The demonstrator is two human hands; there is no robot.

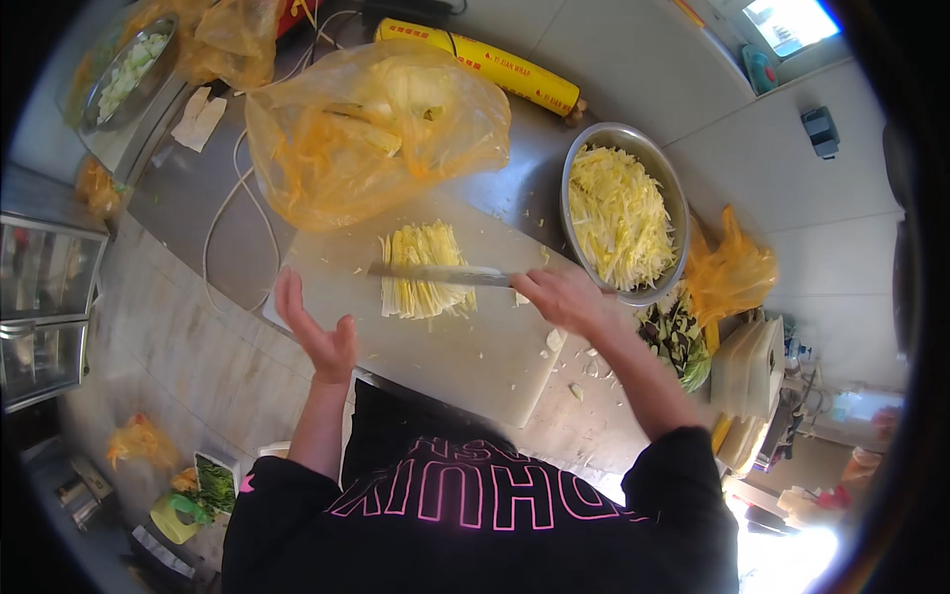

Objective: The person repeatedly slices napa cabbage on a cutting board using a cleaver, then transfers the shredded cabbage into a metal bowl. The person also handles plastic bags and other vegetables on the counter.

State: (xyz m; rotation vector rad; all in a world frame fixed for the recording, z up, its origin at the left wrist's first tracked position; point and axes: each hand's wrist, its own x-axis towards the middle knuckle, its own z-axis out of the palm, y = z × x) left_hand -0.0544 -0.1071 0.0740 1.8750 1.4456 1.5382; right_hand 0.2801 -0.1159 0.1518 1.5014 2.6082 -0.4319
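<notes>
A pile of pale yellow cabbage [427, 300], cut into thin strips, lies on the white cutting board [485, 366]. My right hand [562, 299] grips the handle of a knife [445, 274]. Its blade points left and lies across the cabbage strips, pressed on or just above them; I cannot tell which. To the left of the pile, over the board's left edge, my left hand [322, 337] is raised with fingers and thumb apart, holding nothing. A metal bowl [683, 230] heaped with shredded cabbage [623, 213] stands at the board's far right.
Behind the board sits a translucent orange plastic bag [297, 168] with cabbage inside. A yellow wrap box [515, 74] lies along the wall. Leafy greens [675, 337] and another orange bag [737, 269] are at the right. A white cord [242, 178] loops at the left.
</notes>
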